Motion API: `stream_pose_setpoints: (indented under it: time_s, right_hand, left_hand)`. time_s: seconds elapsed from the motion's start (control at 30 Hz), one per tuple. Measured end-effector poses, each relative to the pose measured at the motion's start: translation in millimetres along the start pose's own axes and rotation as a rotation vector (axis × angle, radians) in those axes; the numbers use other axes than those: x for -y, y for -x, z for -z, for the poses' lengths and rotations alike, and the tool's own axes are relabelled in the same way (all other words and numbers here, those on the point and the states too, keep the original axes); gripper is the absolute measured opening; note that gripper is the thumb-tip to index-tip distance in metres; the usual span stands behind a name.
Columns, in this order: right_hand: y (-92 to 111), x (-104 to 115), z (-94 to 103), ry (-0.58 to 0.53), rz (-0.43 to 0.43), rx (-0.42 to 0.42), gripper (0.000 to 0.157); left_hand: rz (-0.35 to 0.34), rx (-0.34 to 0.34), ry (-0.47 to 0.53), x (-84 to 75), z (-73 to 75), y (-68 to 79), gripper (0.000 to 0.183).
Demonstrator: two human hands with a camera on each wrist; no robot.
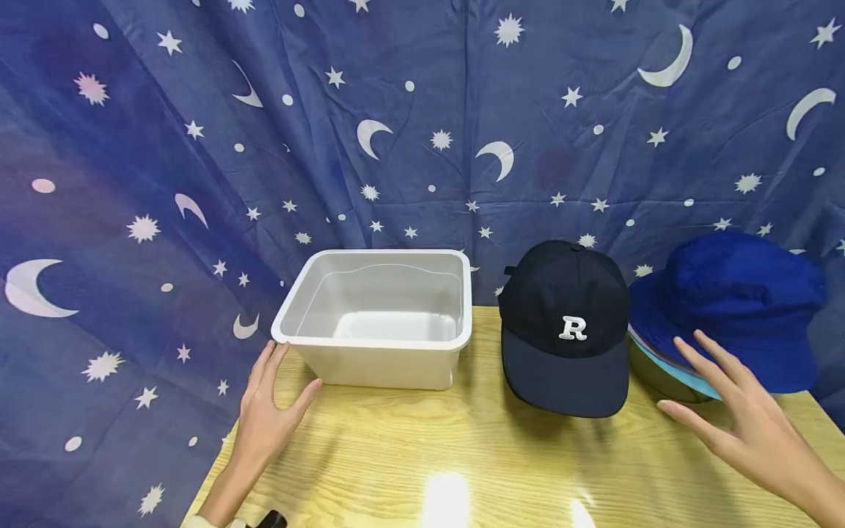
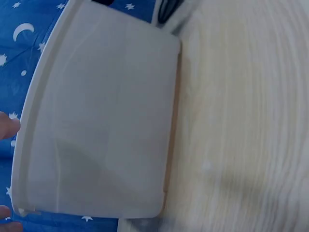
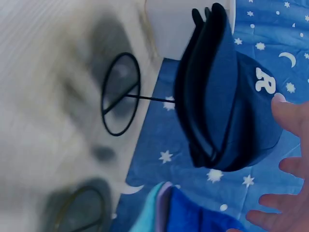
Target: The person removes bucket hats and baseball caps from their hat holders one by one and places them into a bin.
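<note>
A white plastic bin stands on the table at the left, and its inside looks bare. My left hand is at the bin's near left corner, fingers spread and loosely straight; whether the fingertips touch the rim cannot be told. To the right, a black cap with a white R tops a stack of caps on a thin wire stand. Blue bucket hat lies over turquoise and lavender brims at the far right. My right hand hovers in front of these hats, fingers spread, holding nothing.
A dark blue curtain with white stars and moons hangs behind and left of the wooden table. A second round stand base shows beneath the bucket hats. Bright reflections lie near the table's front.
</note>
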State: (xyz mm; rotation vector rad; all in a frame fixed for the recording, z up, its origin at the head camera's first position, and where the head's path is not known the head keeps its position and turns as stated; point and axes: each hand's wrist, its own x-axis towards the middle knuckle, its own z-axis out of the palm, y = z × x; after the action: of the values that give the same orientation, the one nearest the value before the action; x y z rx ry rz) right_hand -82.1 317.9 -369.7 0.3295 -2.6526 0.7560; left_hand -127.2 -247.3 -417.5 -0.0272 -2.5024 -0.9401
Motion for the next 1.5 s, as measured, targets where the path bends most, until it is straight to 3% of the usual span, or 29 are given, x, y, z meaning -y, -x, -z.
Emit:
stream_pose_setpoints:
  time_s: [0.37,0.7,0.9,1.5]
  right_hand:
    - [-33,18,2.6,0.020,0.057,-0.012,0.084]
    - [-67,34,5.6,0.040,0.146,-0.009,0.084]
    - [-85,42,4.3,0.060,0.185,-0.005,0.083]
    - [-135,62,-1.2,0.142,0.175,0.120,0.076]
  left_hand:
    - [0.040,-0.044,0.061,7.2,7.6,-17.2,0.073]
    - [0.031,-0.033,0.132,10.4,7.3,-34.7,0.073]
    - [0.014,-0.030,0.125,12.1,8.3,-44.9,0.072]
    - [0.027,0.030,0.149,14.5,2.9,-63.7,0.069]
